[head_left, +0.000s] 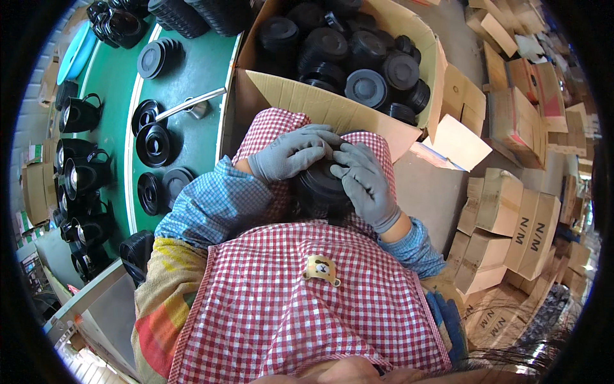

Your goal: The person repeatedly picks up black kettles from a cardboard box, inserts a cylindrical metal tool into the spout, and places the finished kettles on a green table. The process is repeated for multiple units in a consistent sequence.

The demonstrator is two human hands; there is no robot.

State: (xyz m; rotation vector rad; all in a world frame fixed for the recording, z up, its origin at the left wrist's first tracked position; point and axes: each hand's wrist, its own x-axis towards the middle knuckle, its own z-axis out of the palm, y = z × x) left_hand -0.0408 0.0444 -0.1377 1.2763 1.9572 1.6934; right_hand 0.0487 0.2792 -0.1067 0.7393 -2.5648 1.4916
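In my lap rests a black round plastic piece [318, 185], lid-like on top; its lower part is dark and hard to make out. My left hand [293, 153], in a grey glove, is closed with its fingers curled over the far left of the piece. My right hand [367, 182], gloved the same way, grips the right side, fingers bent onto the top. The fingertips of both hands nearly meet at the far rim. Just beyond my knees stands an open cardboard box [307, 96] filled with similar black round pieces [366, 88].
To the left runs a green work surface [188, 57] bearing black rings [153, 144], stacked black discs [153, 59] and a metal rod [192, 105]. Black jugs [80, 114] line its far left side. Several cardboard cartons [505, 201] are piled on the right.
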